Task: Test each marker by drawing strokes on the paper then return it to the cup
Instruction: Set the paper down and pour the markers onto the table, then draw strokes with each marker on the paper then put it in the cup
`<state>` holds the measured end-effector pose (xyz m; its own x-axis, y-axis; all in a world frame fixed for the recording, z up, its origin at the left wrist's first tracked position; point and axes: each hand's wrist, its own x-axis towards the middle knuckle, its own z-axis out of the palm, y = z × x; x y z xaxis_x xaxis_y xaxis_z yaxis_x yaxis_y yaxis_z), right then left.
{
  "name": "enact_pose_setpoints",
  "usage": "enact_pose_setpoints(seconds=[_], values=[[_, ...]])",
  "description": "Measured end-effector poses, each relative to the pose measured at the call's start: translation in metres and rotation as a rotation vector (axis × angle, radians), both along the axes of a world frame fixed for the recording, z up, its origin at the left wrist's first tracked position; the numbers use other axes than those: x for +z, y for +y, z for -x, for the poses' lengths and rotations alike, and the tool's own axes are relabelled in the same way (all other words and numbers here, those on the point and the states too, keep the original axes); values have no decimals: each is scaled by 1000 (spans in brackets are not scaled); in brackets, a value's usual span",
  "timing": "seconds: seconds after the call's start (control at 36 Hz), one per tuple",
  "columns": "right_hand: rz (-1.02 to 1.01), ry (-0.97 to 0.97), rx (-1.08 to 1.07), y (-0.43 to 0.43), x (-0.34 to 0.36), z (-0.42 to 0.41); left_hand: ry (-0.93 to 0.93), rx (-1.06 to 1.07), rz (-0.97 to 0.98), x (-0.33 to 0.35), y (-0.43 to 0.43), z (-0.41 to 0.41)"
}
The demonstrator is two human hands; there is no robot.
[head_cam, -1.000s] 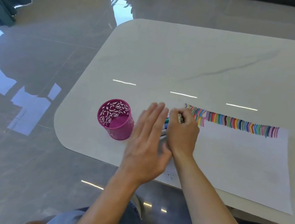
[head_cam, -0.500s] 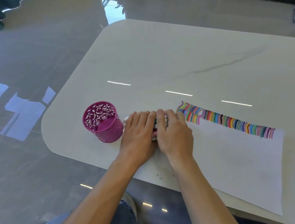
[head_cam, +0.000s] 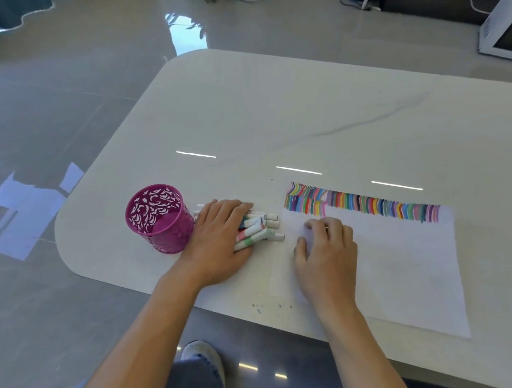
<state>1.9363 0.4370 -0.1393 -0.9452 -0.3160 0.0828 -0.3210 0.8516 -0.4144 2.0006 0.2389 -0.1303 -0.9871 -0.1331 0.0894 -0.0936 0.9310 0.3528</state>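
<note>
Gathering loose markers (head_cam: 262, 226), we judge: our left hand (head_cam: 220, 238) presses them, fingers straight and together, at three o'clock of the cup (head_cam: 158, 217). Our right hand (head_cam: 328, 254) rests curled on the paper (head_cam: 400, 269); whether it holds anything we cannot tell. Next calls for picking one marker.
</note>
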Motion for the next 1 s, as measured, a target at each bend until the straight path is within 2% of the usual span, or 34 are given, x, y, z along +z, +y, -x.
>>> enact_pose_setpoints(seconds=[0.31, 0.69, 0.83, 1.0], values=[[22, -35, 82, 15, 0, -4, -135, -123, 114, 3, 1, 5], [9, -25, 74, 20, -3, -11, -70, -14, 162, -1, 19, -1], [12, -3, 64, 20, -6, -13, -50, 95, 110, -5, 37, -3], [32, 27, 42, 19, -12, -16, -87, 64, 148, -16, 40, -3]])
